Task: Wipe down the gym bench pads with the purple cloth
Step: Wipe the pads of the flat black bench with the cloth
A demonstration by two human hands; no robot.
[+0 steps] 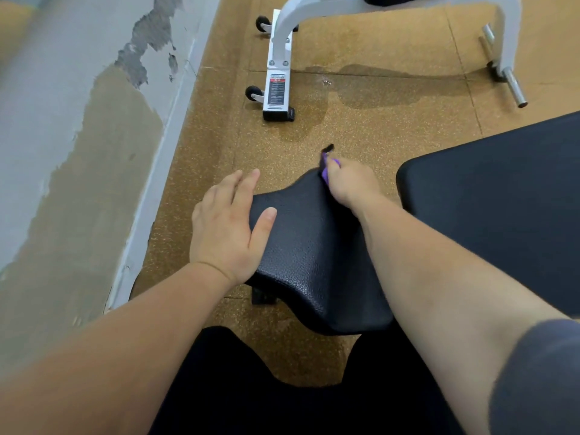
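Note:
A black textured seat pad [309, 255] sits in the middle of the view, with a larger black back pad [502, 196] to its right. My left hand [227, 224] rests on the seat pad's left edge, fingers straight and thumb lying on top. At the pad's far end my right hand [348, 180] grips the purple cloth [328, 169]; only a small bunch of it shows past the fingers. A dark tip sticks out just beyond the cloth.
A white bench frame [279, 64] with small black wheels stands on the speckled brown rubber floor [376, 127], beside a damp patch. A chrome peg [514, 86] juts out at the far right. A peeling grey wall [78, 120] runs along the left.

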